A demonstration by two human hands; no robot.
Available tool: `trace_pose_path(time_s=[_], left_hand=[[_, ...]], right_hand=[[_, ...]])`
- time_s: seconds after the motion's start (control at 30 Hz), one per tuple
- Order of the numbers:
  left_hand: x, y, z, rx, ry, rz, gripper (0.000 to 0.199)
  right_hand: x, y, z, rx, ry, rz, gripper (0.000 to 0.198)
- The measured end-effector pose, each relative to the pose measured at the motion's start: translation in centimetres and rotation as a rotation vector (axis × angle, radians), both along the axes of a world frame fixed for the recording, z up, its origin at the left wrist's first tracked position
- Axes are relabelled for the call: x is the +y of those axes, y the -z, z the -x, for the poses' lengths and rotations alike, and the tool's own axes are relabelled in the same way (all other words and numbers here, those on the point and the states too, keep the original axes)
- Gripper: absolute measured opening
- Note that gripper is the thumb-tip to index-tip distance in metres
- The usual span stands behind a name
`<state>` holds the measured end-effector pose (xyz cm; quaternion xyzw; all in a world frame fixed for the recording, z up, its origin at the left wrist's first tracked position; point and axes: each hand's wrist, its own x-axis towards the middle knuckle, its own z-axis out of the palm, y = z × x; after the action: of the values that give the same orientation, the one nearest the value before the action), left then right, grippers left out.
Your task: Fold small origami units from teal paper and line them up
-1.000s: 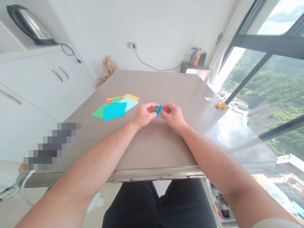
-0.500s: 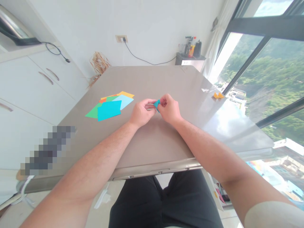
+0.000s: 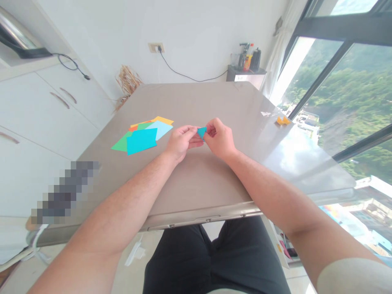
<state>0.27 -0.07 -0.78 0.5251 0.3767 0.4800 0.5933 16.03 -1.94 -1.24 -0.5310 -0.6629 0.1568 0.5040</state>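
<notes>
Bright room, with a grey-brown tabletop (image 3: 196,100) set alongside a large window (image 3: 361,85). Straight ahead, over the tabletop: a small folded blue paper (image 3: 201,132), bright and triangular in outline, narrowing downward. Clamped at its left side by the left grip (image 3: 181,143), pinched at its right by the right grip (image 3: 222,139). Off to the left, overlapping coloured sheets (image 3: 141,141), topped by blue; near the window, a folded orange paper (image 3: 283,121).
</notes>
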Motion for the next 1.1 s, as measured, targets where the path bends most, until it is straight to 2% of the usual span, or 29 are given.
trace_pose_path(time_s=[0.13, 0.23, 0.33, 0.43, 0.5, 0.63, 0.8, 0.9, 1.1], left_hand=[[0.2, 0.0, 0.1, -0.019, -0.033, 0.007, 0.029], [0.4, -0.1, 0.2, -0.049, -0.061, -0.001, 0.028], [0.5, -0.2, 0.4, -0.069, -0.088, -0.023, 0.028], [0.4, -0.3, 0.7, -0.032, -0.080, -0.044, 0.025], [0.3, -0.4, 0.9, -0.008, -0.033, -0.058, 0.024], [0.1, -0.7, 1.3, 0.038, 0.101, -0.081, 0.036], [0.1, -1.0, 1.7, 0.106, 0.140, -0.093, 0.027], [0.1, -1.1, 1.8, 0.078, 0.188, -0.058, 0.027], [-0.5, -1.6, 2.1, 0.033, 0.418, 0.029, 0.035]], right_hand=[[-0.2, -0.3, -0.1, 0.050, 0.003, 0.030, 0.012], [-0.4, -0.5, -0.2, 0.159, -0.106, 0.079, 0.005], [-0.3, -0.6, -0.3, 0.253, -0.241, 0.104, 0.013], [-0.2, -0.6, -0.5, 0.317, -0.265, 0.143, 0.017], [-0.1, -0.7, -0.7, 0.354, -0.300, 0.211, 0.021], [-0.3, -1.1, -1.3, 0.398, -0.417, 0.322, 0.023], [-0.3, -1.3, -2.1, 0.465, -0.533, 0.432, 0.024], [-0.3, -1.3, -2.4, 0.511, -0.631, 0.498, 0.025], [-0.6, -1.4, -2.7, 0.539, -0.863, 0.589, 0.031]])
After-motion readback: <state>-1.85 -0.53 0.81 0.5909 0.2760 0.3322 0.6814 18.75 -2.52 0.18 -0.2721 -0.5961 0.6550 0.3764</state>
